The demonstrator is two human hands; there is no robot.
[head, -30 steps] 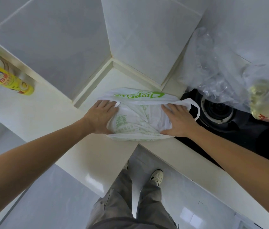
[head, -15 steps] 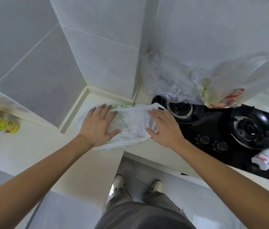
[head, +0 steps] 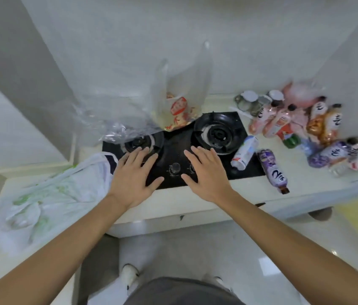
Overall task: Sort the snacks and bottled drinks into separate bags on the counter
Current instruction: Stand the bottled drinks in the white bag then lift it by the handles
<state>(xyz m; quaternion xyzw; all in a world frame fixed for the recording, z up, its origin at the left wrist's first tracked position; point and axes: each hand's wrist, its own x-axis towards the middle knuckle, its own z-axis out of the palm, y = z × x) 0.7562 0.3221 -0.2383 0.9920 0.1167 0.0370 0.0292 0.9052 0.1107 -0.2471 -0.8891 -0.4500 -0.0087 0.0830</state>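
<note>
My left hand (head: 135, 172) and my right hand (head: 206, 172) hover flat, fingers spread, over the front of the black gas hob (head: 171, 146), holding nothing. A white bag with green print (head: 48, 199) lies crumpled on the counter to the left. A clear plastic bag (head: 180, 89) stands behind the hob with a red and yellow snack pack (head: 178, 115) inside. Several bottled drinks (head: 294, 119) are clustered on the counter at the right. A purple bottle (head: 273, 170) and a white bottle (head: 245, 151) lie by the hob's right edge.
Crumpled clear film (head: 112, 126) lies over the hob's left burner. The hob's knob (head: 175, 167) sits between my hands. The cream counter (head: 195, 201) has a front edge just below my wrists. Tiled walls close the back and the left corner.
Both hands have let go of the white bag and moved right over the hob. The view swung right, bringing the bottles into sight.
</note>
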